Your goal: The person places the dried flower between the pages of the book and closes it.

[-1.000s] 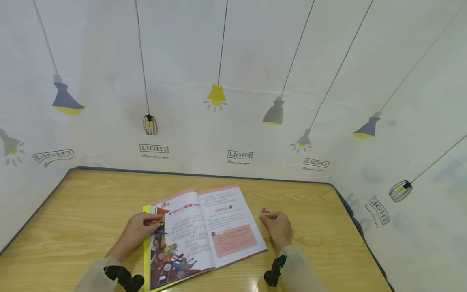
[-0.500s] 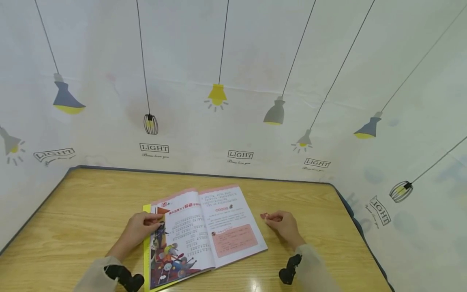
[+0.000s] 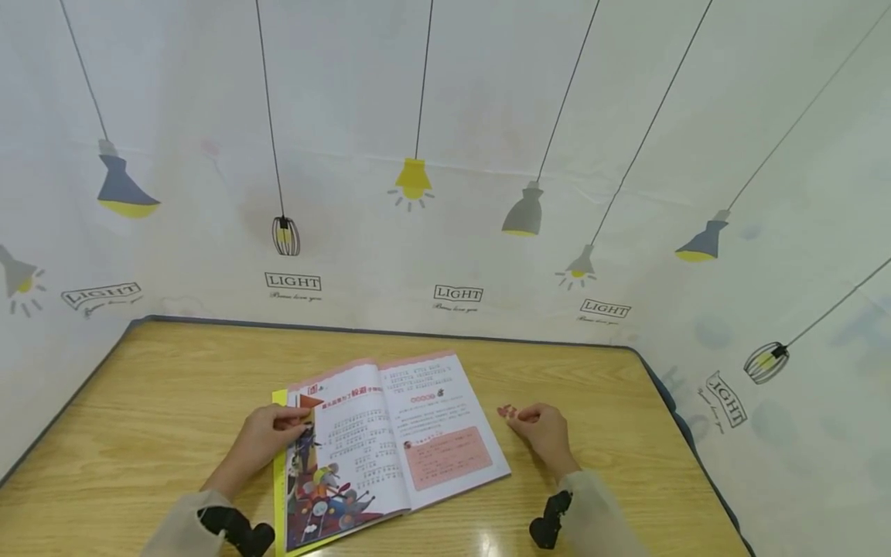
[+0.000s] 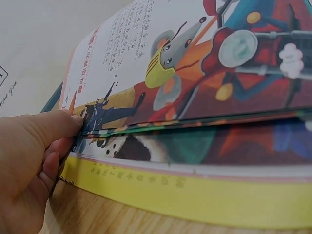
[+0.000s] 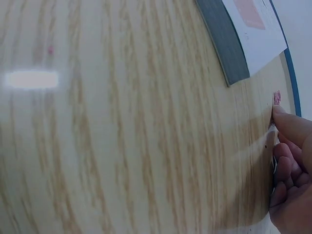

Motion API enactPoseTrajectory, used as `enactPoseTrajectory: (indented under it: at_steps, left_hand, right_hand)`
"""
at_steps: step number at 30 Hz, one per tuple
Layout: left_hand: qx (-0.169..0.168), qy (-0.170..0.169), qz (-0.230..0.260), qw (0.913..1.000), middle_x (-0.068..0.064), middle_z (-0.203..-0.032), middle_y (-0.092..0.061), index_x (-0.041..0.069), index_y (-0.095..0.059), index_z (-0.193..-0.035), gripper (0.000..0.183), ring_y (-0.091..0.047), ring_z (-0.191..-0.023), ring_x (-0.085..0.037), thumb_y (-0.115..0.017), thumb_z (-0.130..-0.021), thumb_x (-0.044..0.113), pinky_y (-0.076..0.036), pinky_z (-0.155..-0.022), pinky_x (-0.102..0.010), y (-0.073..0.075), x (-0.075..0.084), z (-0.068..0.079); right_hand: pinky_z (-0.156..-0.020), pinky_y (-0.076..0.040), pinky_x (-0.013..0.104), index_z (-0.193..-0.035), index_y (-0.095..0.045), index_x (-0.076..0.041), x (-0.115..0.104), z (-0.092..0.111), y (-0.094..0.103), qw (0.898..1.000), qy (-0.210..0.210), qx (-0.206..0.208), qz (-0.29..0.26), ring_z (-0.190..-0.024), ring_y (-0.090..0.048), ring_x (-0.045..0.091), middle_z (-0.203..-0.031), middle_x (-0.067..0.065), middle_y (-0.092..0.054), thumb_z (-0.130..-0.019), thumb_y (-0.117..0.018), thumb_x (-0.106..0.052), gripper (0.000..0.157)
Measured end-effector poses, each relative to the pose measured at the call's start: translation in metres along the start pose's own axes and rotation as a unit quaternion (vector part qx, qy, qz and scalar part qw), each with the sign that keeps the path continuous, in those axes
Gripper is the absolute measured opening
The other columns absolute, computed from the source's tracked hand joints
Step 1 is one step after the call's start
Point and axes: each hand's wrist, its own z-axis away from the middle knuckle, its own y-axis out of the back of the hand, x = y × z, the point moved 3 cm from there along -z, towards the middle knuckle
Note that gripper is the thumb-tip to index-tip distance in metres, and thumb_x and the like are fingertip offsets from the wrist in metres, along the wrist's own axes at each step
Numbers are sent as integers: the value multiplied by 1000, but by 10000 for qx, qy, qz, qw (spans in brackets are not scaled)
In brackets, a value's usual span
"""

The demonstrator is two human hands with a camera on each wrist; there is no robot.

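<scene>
An open illustrated book [image 3: 438, 418] lies on the wooden table, text and a cartoon scene on its left page, a pink box on its right page. At the book's left edge my left hand [image 3: 261, 441] pinches a few pages. In the left wrist view, the thumb of the left hand [image 4: 34, 146] lies on top of these pages, lifted a little off those beneath. To the right of the book, my right hand [image 3: 545, 437] pinches a small red-and-white patterned piece [image 3: 507, 411] between thumb and fingers. Most of that piece [image 5: 277, 97] is hidden by the fingertips.
The wooden table [image 3: 174, 402] extends around the book, with a dark edge at the back. A pale curtain [image 3: 348, 193] printed with hanging lamps encloses the back and sides. A tiny pink speck [image 5: 50, 49] shows on the tabletop in the right wrist view.
My right hand has shifted slightly right, and its forearm has swung outward. More of the red-and-white piece shows past the fingertips. The left hand and the book have stayed put.
</scene>
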Motion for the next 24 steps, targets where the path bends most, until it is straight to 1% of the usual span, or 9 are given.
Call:
enactPoseTrajectory:
  at_steps: [6,9,12,14,19,24]
  left_hand:
    - [83,-103,65,9999,-7,-89,-58,-2,-66,-111,27,-52,-79,-17,-66,-85,8,-44,-67,-26,-1,-2,-1]
    - [116,-137,60,9998,-7,-89,-58,-2,-66,-110,27,-52,-79,-17,-66,-85,7,-44,-67,-27,-1,-1,0]
    - [113,-92,13,9999,-7,-90,-57,-2,-66,-111,27,-51,-80,-18,-65,-86,8,-44,-68,-29,-1,-1,1]
    - [104,-77,2,9999,-8,-90,-57,-2,-66,-111,27,-51,-80,-18,-65,-86,8,-44,-68,-29,-1,0,2]
    - [103,-63,32,9999,-7,-89,-57,-2,-66,-111,27,-51,-79,-17,-65,-86,8,-44,-67,-27,0,-1,1]
    - [92,-106,153,9998,-7,-88,-59,-2,-67,-110,26,-52,-76,-16,-66,-85,6,-44,-64,-25,-1,-2,-1]
  right_hand:
    - [-56,-43,25,-79,-69,3,-2,2,-1,10000,-33,5,-37,-61,-54,11,-69,4,-63,-76,-77,-12,17]
    - [-59,-45,27,-80,-71,2,-2,3,-3,10000,16,-11,-11,-66,-57,13,-73,6,-66,-77,-75,-11,14]
    - [-62,-45,28,-79,-71,1,-1,3,-5,10000,73,-19,65,-70,-58,14,-76,7,-67,-79,-74,-11,12]
    - [-60,-45,28,-78,-71,1,-1,3,-6,9999,91,-21,86,-68,-57,13,-74,6,-67,-79,-74,-11,12]
    - [-53,-42,24,-77,-71,2,-1,3,-7,9999,122,-62,61,-58,-52,8,-67,3,-64,-80,-73,-10,13]
    - [-55,-41,26,-77,-70,2,-2,3,-5,9994,222,-116,250,-60,-51,9,-68,3,-63,-81,-71,-10,13]
